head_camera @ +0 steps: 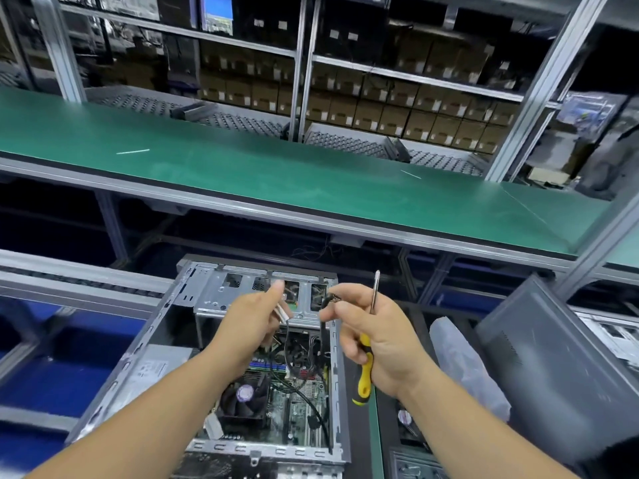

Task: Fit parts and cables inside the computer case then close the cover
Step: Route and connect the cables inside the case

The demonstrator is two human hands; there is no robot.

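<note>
Head view: the open grey metal computer case (221, 368) lies low in the centre of the frame, its long axis running from the bottom edge up toward the drive cage at its top end, open face toward the camera. Both hands hover above that upper end.

The left hand (252, 319) is curled around a small pale flat connector (283, 311), whose thin black cable (287, 344) drops straight down into the case toward the green motherboard (304, 402).

The right hand (370, 335) is closed on a yellow-and-black-handled screwdriver (363, 375); its steel shaft points up and slightly right and its handle points down, so the tool stands nearly upright. The same hand's thumb and forefinger pinch the dark end of a second black cable (323, 326), which also hangs down into the case.

The two cable ends sit near each other, the left a little lower. Both lie just below the drive cage, so the left hand looks nearer any socket there.

A dark grey flat side cover panel (553, 368) leans at the right of the frame, well apart from the case, so closing is not yet done.
</note>
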